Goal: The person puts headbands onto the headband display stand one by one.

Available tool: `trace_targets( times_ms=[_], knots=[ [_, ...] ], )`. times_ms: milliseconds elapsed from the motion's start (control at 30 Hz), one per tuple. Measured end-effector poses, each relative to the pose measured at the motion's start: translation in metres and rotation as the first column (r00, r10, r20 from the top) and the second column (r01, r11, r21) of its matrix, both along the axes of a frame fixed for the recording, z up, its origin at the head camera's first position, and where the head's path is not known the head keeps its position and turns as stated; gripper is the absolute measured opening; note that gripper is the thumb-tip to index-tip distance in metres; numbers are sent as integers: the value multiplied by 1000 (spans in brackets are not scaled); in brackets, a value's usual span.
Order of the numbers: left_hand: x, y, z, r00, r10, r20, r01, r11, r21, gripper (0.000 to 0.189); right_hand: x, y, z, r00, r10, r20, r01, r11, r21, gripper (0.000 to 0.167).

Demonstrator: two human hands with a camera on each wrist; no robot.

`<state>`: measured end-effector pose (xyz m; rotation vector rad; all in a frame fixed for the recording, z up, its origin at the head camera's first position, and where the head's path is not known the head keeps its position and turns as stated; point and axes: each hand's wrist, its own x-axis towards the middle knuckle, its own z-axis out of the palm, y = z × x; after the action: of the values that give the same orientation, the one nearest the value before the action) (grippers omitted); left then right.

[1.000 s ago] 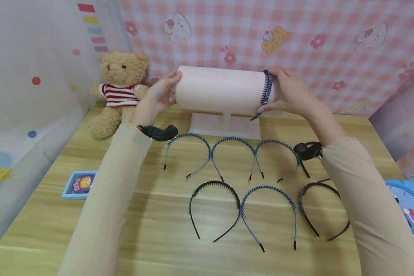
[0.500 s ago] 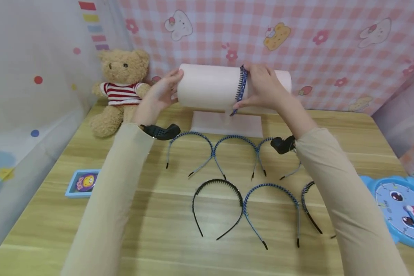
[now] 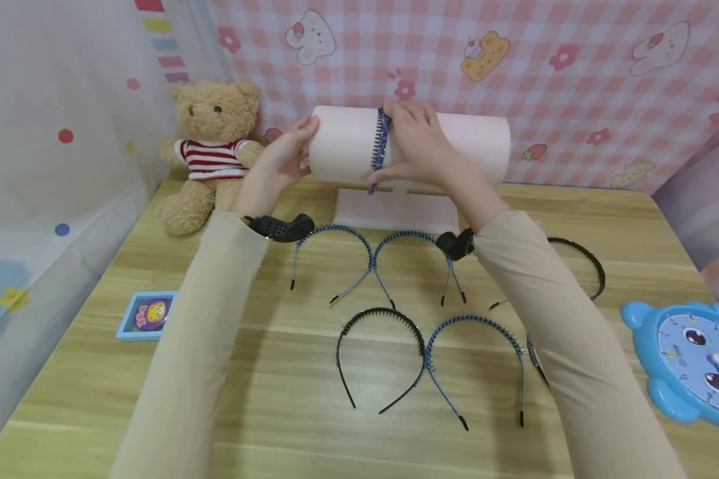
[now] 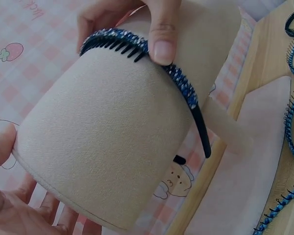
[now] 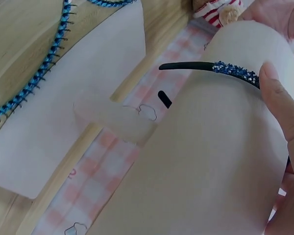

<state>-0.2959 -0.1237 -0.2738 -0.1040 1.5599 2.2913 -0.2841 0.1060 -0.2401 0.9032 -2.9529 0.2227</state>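
A pale cylindrical headband stand lies crosswise at the back of the table on a flat base. Round its left part sits a glittery blue headband with black comb teeth and a black tip, clearly seen in the left wrist view. My right hand grips that headband over the cylinder, its thumb on the near side and fingers over the top. My left hand holds the cylinder's left end, thumb on the rim and fingers curled at the end opening.
Several blue and black toothed headbands, such as a black one and a blue one, lie in front. A teddy bear sits back left, a small blue framed box at left, a blue toy clock at right.
My right hand has slid the glittery headband leftward along the cylinder, from its right end to its left part. My left hand has stayed on the left end.
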Motion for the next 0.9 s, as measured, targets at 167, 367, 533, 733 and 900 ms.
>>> trace_targets(
  times_ms=[167,367,533,733,900],
  knots=[
    [0,-1,-1,1000,-12,-2,12,1000,18,50,1,-11,-3,1000,8,-15,-8,1000,-1,113],
    [-2,1,1,1000,-11,-16,11,1000,17,49,1,-24,-6,999,6,-52,-5,1000,19,109],
    [-5,3,0,999,-29,-25,30,999,17,48,0,-34,-5,997,8,-78,-6,1000,31,96],
    [-2,3,-1,998,-45,-46,47,998,36,44,1,-48,-7,996,9,-93,-6,1000,29,93],
    [1,-1,-3,998,-45,-49,46,999,28,43,3,-59,-13,993,7,-121,-4,1000,23,92]
  ],
)
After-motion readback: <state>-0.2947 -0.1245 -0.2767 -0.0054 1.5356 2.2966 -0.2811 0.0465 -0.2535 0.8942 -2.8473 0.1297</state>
